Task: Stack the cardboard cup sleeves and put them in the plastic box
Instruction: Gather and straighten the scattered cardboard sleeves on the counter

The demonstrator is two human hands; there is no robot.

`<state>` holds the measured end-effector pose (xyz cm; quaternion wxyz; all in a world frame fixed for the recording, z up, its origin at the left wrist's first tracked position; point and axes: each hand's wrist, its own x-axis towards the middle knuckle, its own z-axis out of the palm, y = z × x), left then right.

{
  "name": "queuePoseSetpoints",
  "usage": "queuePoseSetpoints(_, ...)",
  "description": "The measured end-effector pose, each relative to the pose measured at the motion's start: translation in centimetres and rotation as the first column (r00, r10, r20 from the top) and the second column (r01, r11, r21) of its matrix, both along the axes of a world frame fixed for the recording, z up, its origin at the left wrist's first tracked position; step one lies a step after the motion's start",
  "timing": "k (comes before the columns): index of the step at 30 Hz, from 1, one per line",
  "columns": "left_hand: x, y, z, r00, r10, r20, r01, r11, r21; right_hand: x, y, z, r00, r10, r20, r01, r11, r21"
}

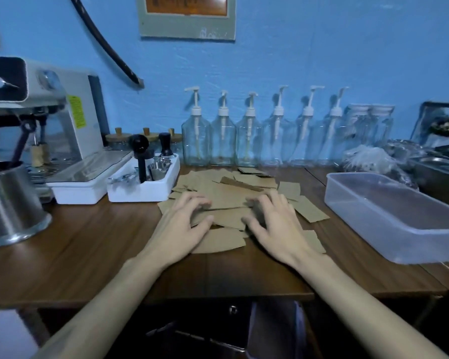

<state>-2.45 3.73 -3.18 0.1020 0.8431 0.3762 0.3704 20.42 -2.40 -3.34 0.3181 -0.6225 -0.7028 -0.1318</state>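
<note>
Left hand (pixel 178 229) and right hand (pixel 278 229) on scattered cardboard sleeves (pixel 233 195), plastic box (pixel 389 229) right

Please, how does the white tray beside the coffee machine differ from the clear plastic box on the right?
The white tray is opaque; the plastic box is see-through. The white tray holds metal cups and black-handled tools; the plastic box holds nothing that I can see. The white tray lies to the left of the pile of cardboard sleeves, and the plastic box to the right. The plastic box looks longer. Both are rectangular, open on top, and stand on the wooden counter.
</note>
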Motion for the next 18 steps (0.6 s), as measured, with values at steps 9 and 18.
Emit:
queuePoseSetpoints(9, -0.5, 0.6, 1.2, 1.000, 0.027, -0.007, -0.027, 1.000, 0.014, 0.7, 1.0, 2.4, 0.990, 0.077, 0.119, -0.062, 0.990, -0.125)
queuePoseSetpoints(18, 0.9, 3.4, 0.9, 0.981, 0.049, -0.188, -0.060, 0.997, -0.054, 0.7, 3.7, 2.0, 0.995, 0.065, 0.075, -0.042, 0.960, -0.278)
